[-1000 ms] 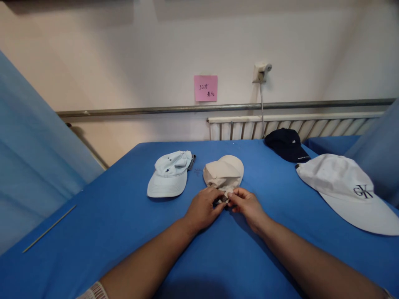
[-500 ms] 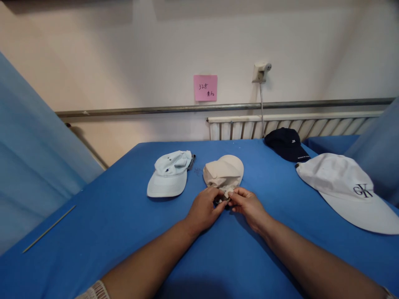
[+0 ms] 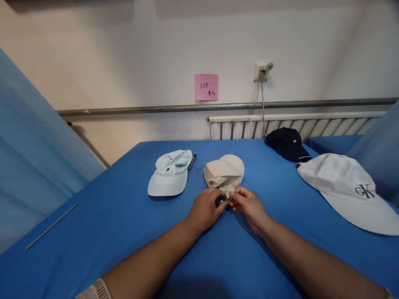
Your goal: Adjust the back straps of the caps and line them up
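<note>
A beige baseball cap (image 3: 225,171) lies mid-table with its brim pointing away from me and its back strap toward me. My left hand (image 3: 208,207) is closed at the left of the strap, pinching it between thumb and fingers. From the right, my right hand (image 3: 248,206) pinches the strap's other part with thumb and forefinger. Between the fingertips a small piece of beige strap (image 3: 227,194) shows, with what looks like a metal buckle partly hidden under the fingers. Just left of the beige cap rests a pale blue cap (image 3: 170,174), its brim facing me.
A navy cap (image 3: 286,144) and a white cap with dark letters (image 3: 346,182) lie to the right. A thin stick (image 3: 51,226) is on the blue-covered table (image 3: 131,232) at left. Behind stand a radiator (image 3: 243,129), a metal rail (image 3: 149,109) and a wall socket (image 3: 261,72).
Both hands stay at the back strap of the beige cap, with only slight finger movement. The whole view has shifted a little; the caps lie as before.
</note>
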The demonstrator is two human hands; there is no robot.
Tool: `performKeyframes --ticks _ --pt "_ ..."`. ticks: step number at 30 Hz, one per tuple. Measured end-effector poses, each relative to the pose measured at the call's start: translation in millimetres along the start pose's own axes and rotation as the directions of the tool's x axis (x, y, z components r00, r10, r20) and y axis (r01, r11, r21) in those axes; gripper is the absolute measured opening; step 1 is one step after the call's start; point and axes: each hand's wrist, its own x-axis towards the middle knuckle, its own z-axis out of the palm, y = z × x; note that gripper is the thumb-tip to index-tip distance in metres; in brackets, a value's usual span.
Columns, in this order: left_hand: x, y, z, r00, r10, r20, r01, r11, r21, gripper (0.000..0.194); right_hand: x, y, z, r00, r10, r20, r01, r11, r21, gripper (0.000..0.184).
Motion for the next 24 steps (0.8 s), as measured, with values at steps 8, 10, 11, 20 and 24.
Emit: performKeyframes --ticks 8,10,11,20,24 --pt "-1.5 1.0 2.2 1.0 -0.021 -0.006 0.021 0.999 0.032 0.011 2.4 2.5 -2.0 1.0 -0.015 -0.006 0.015 0.999 -0.031 0.037" --pt "-1.6 0.3 2.6 1.0 -0.021 -0.005 0.021 0.999 0.043 0.011 3.7 2.2 -3.4 0.999 -0.048 -0.014 0.047 0.997 -0.055 0.036" --pt "-1.6 -0.1 2.9 1.0 -0.022 -0.005 0.023 0.999 0.048 0.01 4.1 1.8 -3.9 0.997 -0.071 -0.016 0.07 0.995 -0.07 0.035" --pt "-0.5 -3.7 3.8 0.998 -0.064 -0.001 0.064 0.997 0.04 0.012 -3.5 -1.1 3.2 0.998 0.035 -0.043 -0.031 0.996 0.083 0.048" --pt "-0.5 -5.1 5.2 0.996 -0.086 -0.007 0.086 0.996 0.032 0.014 -2.4 5.0 5.3 1.0 0.002 0.021 -0.003 0.998 0.057 0.043"
